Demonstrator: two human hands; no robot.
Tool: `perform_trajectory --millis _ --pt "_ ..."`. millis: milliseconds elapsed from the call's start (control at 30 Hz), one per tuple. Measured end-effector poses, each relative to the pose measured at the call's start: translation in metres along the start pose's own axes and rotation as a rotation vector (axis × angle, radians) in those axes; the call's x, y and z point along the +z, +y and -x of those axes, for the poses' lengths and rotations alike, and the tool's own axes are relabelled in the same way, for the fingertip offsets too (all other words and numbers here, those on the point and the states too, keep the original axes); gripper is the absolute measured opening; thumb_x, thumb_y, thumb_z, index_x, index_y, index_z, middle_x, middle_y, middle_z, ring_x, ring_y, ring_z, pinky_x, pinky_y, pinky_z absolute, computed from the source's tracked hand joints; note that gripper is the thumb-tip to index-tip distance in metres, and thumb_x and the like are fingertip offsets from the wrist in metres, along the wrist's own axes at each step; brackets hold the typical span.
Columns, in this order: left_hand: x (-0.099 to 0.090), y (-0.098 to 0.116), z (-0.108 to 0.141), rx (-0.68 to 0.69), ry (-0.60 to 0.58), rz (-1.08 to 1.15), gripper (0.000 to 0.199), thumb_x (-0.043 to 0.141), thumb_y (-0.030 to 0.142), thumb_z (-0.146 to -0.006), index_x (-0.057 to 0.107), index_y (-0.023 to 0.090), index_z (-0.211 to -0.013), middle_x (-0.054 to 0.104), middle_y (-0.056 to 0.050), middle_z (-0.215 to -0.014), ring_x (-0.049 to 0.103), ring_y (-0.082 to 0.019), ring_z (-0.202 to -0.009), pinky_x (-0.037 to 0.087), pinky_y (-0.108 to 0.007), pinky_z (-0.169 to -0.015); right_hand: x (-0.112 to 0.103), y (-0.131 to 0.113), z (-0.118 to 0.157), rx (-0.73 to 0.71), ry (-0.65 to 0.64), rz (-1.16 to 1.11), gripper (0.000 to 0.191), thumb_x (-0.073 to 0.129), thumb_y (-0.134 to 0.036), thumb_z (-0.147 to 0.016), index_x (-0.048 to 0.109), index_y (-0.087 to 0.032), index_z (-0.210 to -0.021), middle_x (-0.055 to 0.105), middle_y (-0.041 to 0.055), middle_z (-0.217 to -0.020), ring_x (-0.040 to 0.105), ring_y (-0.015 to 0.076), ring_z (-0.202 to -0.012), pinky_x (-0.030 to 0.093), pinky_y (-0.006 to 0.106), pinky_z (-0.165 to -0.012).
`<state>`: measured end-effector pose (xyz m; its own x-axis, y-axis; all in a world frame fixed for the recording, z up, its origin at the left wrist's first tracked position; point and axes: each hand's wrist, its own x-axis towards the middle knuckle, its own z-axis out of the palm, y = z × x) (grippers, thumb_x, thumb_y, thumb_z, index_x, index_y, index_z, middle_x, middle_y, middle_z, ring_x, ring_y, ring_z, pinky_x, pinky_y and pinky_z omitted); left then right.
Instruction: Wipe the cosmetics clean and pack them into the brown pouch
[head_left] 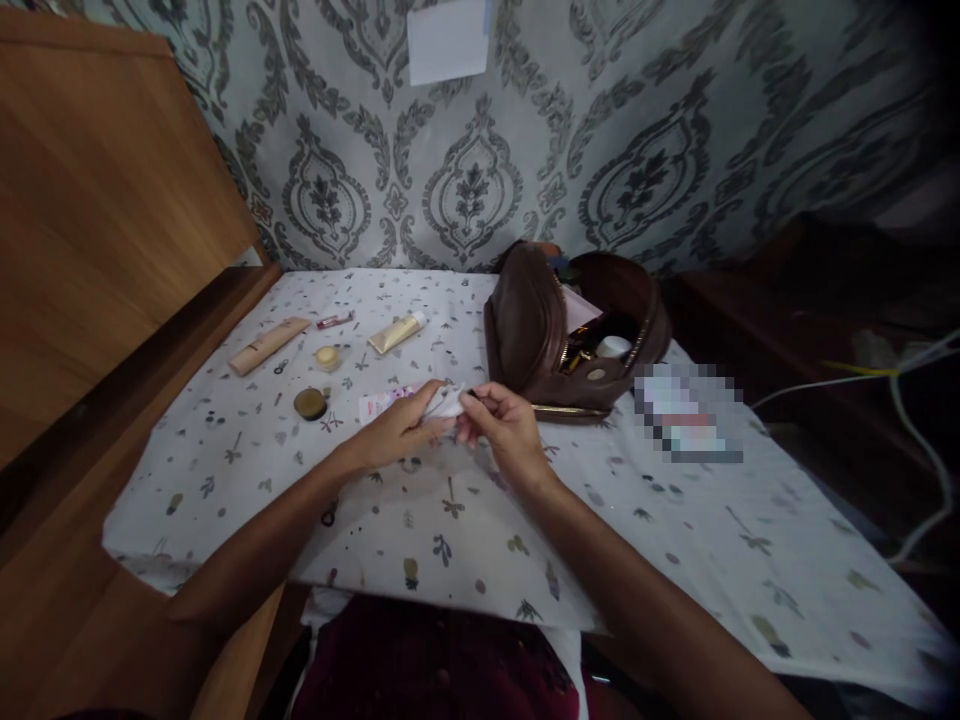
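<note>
One small white thing (444, 402) sits between your two hands, just above the cloth near the middle of the table, in front of the bag. Your left hand (401, 425) holds it between thumb and fingers, a narrow grip. Your right hand (510, 428) has thumb and fingertips drawn close together in a pinch at its other end. You cover much of it, so you cannot tell exactly what it is.

A packet (379, 404) with pink and purple print shows just behind your left hand; you cannot tell whether it joins the white thing. Farther left you have a dark round pot (310, 403), a small yellow pot (327, 357) beyond it, a long beige tube (268, 346), a little red tube (335, 320) and a pale yellow tube (397, 332) with a white cap, all lying apart.

To the right of your hands stands a brown bag (521, 320), unzipped, with a white lid (613, 347) among the things inside. Beside it lies a blurred item (690, 412). Under everything you see a white printed cloth (480, 540); ahead, patterned wallpaper (472, 195) bears a white sheet (448, 42).
</note>
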<state>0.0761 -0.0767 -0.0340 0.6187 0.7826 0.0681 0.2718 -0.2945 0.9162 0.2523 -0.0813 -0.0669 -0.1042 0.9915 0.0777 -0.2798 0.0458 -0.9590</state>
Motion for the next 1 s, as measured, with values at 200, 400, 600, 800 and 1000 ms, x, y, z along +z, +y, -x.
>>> perform_trajectory --millis 200,400,600,800,1000 --pt "-0.024 0.001 0.002 -0.140 -0.141 0.127 0.042 0.062 0.051 -0.090 0.058 0.019 -0.116 0.057 0.000 -0.082 0.054 -0.011 -0.062 0.043 -0.018 -0.051 -0.006 -0.010 -0.004 -0.020 0.126 -0.044 0.046 0.083 -0.056 -0.066 0.055 -0.019 -0.072 0.061 -0.0034 -0.058 0.049 0.0074 -0.040 0.036 0.020 -0.037" --pt "-0.040 -0.007 0.004 -0.167 -0.230 0.136 0.040 0.056 0.055 -0.092 0.060 0.018 -0.106 0.059 0.000 -0.071 0.049 -0.009 -0.052 0.037 -0.019 -0.046 -0.006 -0.016 -0.001 -0.049 0.090 -0.080 0.035 0.077 -0.047 -0.073 0.059 -0.022 -0.089 0.059 -0.0061 -0.058 0.048 0.0077 -0.042 0.034 0.020 -0.040" --pt "-0.045 -0.009 0.003 -0.138 -0.121 0.038 0.039 0.056 0.055 -0.092 0.064 0.018 -0.101 0.058 -0.001 -0.077 0.051 -0.012 -0.058 0.038 -0.021 -0.049 -0.008 -0.016 -0.001 -0.010 0.043 -0.103 0.040 0.081 -0.048 -0.069 0.056 -0.021 -0.086 0.063 -0.0055 -0.058 0.049 0.0078 -0.041 0.033 0.019 -0.039" --pt "-0.030 0.004 0.004 -0.019 -0.102 -0.245 0.042 0.041 0.051 -0.100 0.068 0.018 -0.102 0.067 -0.005 -0.093 0.061 -0.020 -0.085 0.045 -0.027 -0.075 -0.001 -0.008 0.003 0.047 -0.024 -0.021 0.052 0.081 -0.059 -0.066 0.047 -0.022 -0.080 0.063 -0.0062 -0.054 0.050 0.0079 -0.036 0.033 0.018 -0.035" --pt "-0.014 0.005 0.004 0.055 -0.090 -0.398 0.042 0.033 0.045 -0.103 0.064 0.019 -0.091 0.065 -0.003 -0.083 0.060 -0.018 -0.077 0.042 -0.028 -0.072 0.003 -0.004 0.007 0.093 -0.060 0.015 0.056 0.082 -0.063 -0.063 0.047 -0.022 -0.077 0.062 -0.0067 -0.050 0.049 0.0078 -0.032 0.029 0.016 -0.031"
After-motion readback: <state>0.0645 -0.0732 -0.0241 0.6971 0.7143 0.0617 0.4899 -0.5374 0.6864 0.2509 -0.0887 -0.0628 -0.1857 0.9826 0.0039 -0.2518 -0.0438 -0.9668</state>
